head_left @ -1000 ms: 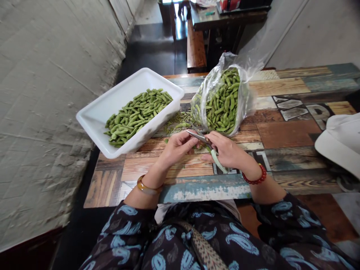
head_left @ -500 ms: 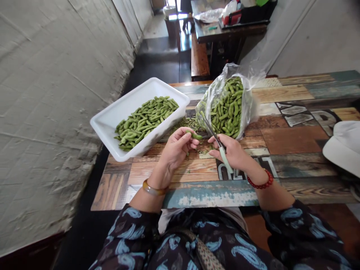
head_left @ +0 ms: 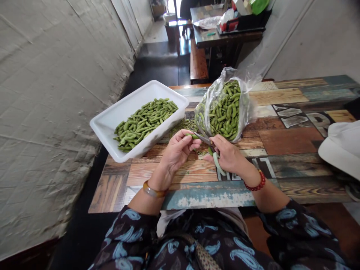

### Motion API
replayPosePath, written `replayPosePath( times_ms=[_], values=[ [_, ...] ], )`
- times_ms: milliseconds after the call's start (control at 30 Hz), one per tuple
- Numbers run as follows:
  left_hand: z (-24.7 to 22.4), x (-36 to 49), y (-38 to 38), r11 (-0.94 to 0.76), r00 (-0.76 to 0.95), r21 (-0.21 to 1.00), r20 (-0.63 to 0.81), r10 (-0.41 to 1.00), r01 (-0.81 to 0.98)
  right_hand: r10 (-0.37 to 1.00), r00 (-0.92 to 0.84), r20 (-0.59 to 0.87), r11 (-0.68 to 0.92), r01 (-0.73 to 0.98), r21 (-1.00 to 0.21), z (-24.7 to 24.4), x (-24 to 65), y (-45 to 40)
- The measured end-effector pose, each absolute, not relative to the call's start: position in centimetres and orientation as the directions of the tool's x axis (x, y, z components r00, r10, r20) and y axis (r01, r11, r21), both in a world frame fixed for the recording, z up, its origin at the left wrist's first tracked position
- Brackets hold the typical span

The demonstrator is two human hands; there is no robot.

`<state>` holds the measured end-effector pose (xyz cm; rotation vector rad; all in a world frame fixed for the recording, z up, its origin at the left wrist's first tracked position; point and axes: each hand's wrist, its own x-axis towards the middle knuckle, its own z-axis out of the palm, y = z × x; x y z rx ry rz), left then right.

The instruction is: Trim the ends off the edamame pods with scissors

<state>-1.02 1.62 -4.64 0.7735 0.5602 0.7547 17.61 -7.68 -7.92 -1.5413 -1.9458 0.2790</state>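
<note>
Pinched between the thumb and fingers of my left hand (head_left: 179,148) is a green edamame pod (head_left: 193,136). My right hand (head_left: 229,153) is closed around a pair of scissors (head_left: 218,163) with pale green handles. Their blades reach left to the pod's end; whether they are parted there I cannot make out. Another bit of green pod shows by my right fingers. To the left, a white plastic tub (head_left: 105,140) holds a heap of pods (head_left: 146,122). Behind my right hand, a clear plastic bag (head_left: 207,108) lies open, full of pods (head_left: 226,110).
Small green trimmings (head_left: 184,125) lie between tub and bag on the patchwork wooden table (head_left: 194,170). A white cap (head_left: 341,146) rests at the right edge. Further off are a bench (head_left: 198,62) and a second table (head_left: 198,35) with goods on it. A rough wall (head_left: 56,93) runs along the left.
The scissors have swung left and lower, from pointing up beside the pod to having their blades at its end. My right hand has turned with them; my left hand keeps its pinch.
</note>
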Motion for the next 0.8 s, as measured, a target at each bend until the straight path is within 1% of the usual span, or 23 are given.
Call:
replayPosePath(
  times_ms=[167, 300, 400, 500, 633, 733, 800],
  values=[
    [-4.7, -0.9, 1.6, 0.493, 0.612, 0.783, -0.187, 0.768, -0.379, 0.925, -0.114, 0.361, 0.3, 0.803, -0.515, -7.7, 17.6, -7.7],
    [-4.5, -0.9, 1.5, 0.523, 0.633, 0.752, -0.185, 0.751, -0.401, 0.914, -0.11, 0.39, 0.309, 0.811, -0.497, -7.8, 17.3, -7.7],
    [-4.5, -0.9, 1.4, 0.539, 0.633, 0.733, -0.193, 0.75, -0.415, 0.898, -0.115, 0.425, 0.336, 0.804, -0.491, -8.1, 17.0, -7.7],
    [-4.6, -0.8, 1.2, 0.528, 0.629, 0.74, -0.185, 0.755, -0.416, 0.885, -0.134, 0.446, 0.37, 0.783, -0.499, -8.2, 16.9, -7.6],
    [-4.5, -1.2, 1.7, 0.448, 0.622, 0.797, -0.119, 0.774, -0.405, 0.89, -0.179, 0.419, 0.397, 0.755, -0.521, -8.2, 17.2, -7.5],
    [-4.1, -2.2, 2.9, 0.334, 0.545, 0.846, -0.063, 0.836, -0.416, 0.895, -0.203, 0.398, 0.399, 0.763, -0.508, -8.4, 17.7, -7.4],
    [-3.8, -3.1, 3.5, 0.285, 0.523, 0.882, -0.052, 0.85, -0.375, 0.896, -0.185, 0.402, 0.386, 0.772, -0.505, -8.5, 18.1, -7.3]
  ],
)
